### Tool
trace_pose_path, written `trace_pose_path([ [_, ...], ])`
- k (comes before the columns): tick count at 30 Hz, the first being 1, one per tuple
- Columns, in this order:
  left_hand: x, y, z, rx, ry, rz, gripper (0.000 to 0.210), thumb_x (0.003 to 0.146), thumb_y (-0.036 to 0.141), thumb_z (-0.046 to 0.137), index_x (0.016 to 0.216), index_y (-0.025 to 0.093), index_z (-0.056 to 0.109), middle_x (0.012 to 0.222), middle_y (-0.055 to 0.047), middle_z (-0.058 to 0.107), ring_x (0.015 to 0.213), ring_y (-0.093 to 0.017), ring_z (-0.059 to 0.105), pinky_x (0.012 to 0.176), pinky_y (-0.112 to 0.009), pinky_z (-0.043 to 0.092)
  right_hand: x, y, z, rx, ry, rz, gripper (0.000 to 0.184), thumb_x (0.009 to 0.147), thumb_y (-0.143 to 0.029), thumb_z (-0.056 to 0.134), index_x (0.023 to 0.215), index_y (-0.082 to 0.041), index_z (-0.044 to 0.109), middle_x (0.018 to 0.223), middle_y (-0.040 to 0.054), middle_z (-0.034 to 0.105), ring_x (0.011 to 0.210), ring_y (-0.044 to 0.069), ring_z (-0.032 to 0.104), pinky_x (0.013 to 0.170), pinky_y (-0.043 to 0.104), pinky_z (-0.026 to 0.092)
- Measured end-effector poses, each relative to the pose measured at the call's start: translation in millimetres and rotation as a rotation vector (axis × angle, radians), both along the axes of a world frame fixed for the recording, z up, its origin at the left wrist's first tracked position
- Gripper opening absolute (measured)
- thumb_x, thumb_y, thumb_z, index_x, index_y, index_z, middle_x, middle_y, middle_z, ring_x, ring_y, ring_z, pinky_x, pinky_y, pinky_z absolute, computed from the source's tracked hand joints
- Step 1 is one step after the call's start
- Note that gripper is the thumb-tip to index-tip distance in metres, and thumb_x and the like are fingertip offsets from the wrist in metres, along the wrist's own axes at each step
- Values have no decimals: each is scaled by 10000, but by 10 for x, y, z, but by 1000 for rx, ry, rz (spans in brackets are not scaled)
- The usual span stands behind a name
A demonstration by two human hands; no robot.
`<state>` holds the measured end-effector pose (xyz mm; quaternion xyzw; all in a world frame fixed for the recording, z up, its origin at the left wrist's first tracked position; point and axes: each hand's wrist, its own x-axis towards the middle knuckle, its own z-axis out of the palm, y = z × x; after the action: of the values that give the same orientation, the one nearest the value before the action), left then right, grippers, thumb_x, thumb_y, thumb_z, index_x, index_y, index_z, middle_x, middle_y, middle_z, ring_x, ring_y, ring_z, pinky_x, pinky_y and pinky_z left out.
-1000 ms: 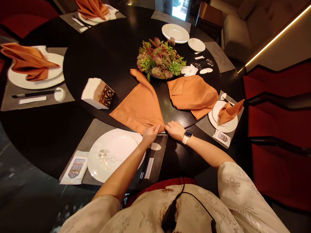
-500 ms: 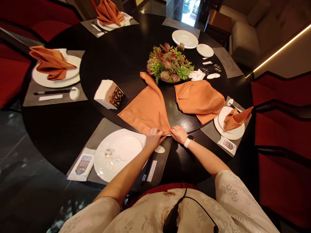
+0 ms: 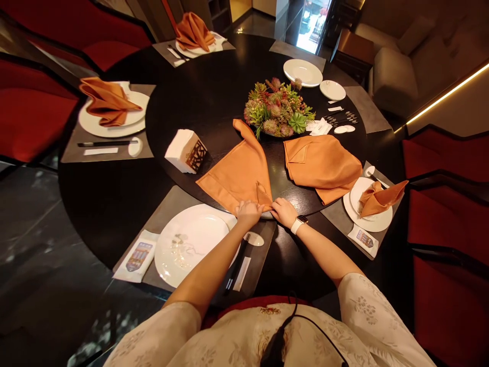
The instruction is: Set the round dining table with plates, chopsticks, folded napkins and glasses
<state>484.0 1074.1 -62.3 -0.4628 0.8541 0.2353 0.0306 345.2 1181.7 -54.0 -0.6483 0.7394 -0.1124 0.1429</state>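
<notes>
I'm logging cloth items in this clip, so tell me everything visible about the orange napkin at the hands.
The orange napkin looks like smooth woven fabric, with a hem-like band along its near-left edge. It lies folded, roughly triangular, on the dark turntable, its narrow, curled far end close to the flowers. A small flap shows by its near corner, where the left grip and right grip appear to pinch it, partly hiding the folds.
</notes>
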Motion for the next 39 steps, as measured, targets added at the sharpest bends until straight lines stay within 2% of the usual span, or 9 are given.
trace_pose_path([
  [5,36,-83,65,-32,13,-115,324,936,464,480,936,207,678,949,-119,688,939,-290,590,831,-416,393,-44,-54,-51,-14,-49,-77,154,965,-266,561,1014,-165,666,1018,92,602,977,212,547,886,322,441],
  [10,117,-82,108,-172,105,-362,361,956,509,454,966,226,677,1054,-138,632,1042,-312,541,885,-436,355,-147,-281,-31,101,-226,-210,95,906,-233,638,907,-149,682,934,71,627,896,177,580,853,290,439],
  [14,58,-196,92,-144,101,-371,371,952,509,469,977,226,708,1083,-146,620,1078,-330,505,890,-446,355,-168,-403,2,146,-282,-296,47,873,-182,642,864,-144,668,857,54,638,816,169,575,791,283,442],
  [18,-50,-342,110,-67,24,-372,380,974,463,440,973,205,718,1095,-138,638,1109,-335,500,895,-447,370,-140,-336,29,-44,-140,-132,119,873,-223,665,966,-149,660,990,82,628,930,199,559,860,302,441],
  [23,-121,-398,181,12,-4,-378,327,992,387,412,1121,179,628,1162,-149,653,1108,-329,545,913,-459,378,-180,-267,41,-11,49,25,165,936,-305,620,1008,-161,659,1015,92,615,959,219,536,851,316,448],
  [27,-113,-407,218,-77,-25,-458,300,1007,378,381,1121,218,608,1136,-120,647,1071,-294,565,900,-429,383,-255,-333,-6,-7,16,24,181,945,-339,613,980,-169,662,998,83,603,953,211,541,837,308,449],
  [33,-73,-443,139,-248,48,-523,415,951,551,461,1020,206,680,1089,-135,596,1075,-294,506,917,-413,374,-381,-484,-82,-16,-228,-88,130,895,-292,681,896,-163,666,909,47,588,882,181,571,831,299,460],
  [36,-119,-511,106,-214,79,-484,430,965,532,446,1031,197,708,1113,-132,591,1106,-297,481,942,-423,367,-390,-495,-73,-80,-256,-94,123,890,-270,677,934,-156,662,916,52,601,867,183,572,833,310,468],
  [39,-179,-583,109,-73,79,-440,395,976,488,452,1002,207,728,1151,-110,595,1124,-294,476,950,-427,369,-347,-442,-68,-168,-184,-5,207,868,-305,709,1012,-164,663,996,77,615,937,211,562,870,335,464],
])
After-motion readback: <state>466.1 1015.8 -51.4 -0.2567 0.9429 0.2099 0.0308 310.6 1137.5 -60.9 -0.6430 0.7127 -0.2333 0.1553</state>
